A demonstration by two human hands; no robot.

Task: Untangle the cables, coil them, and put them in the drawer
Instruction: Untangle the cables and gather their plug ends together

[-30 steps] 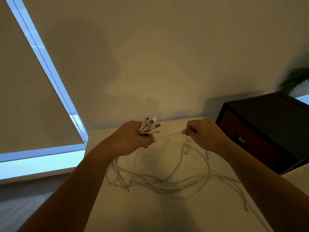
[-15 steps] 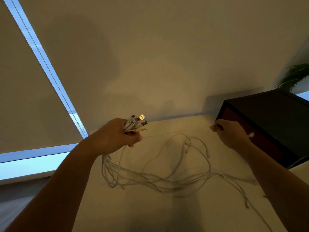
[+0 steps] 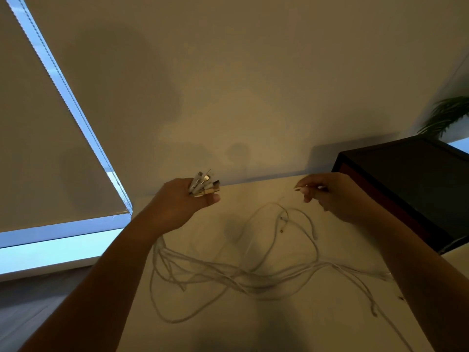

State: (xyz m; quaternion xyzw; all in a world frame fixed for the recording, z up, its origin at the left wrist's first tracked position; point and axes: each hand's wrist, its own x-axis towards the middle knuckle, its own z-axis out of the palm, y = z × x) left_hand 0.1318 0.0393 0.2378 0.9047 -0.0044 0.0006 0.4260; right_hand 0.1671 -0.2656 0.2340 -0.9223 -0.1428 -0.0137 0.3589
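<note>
cables (image 3: 228,273) lie tangled, none coiled yet; my left hand (image 3: 177,207) clenches their plugs (image 3: 203,185), right hand (image 3: 330,199) pinches one cable end (image 3: 299,189).

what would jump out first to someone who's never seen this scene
The left hand, raised at centre and gripping a fan of cable plugs, draws the eye first. Below it, a loose tangle of white cables sprawls over the pale table. The right hand seems to pinch one cable end near the dark drawer box at the right.
</note>
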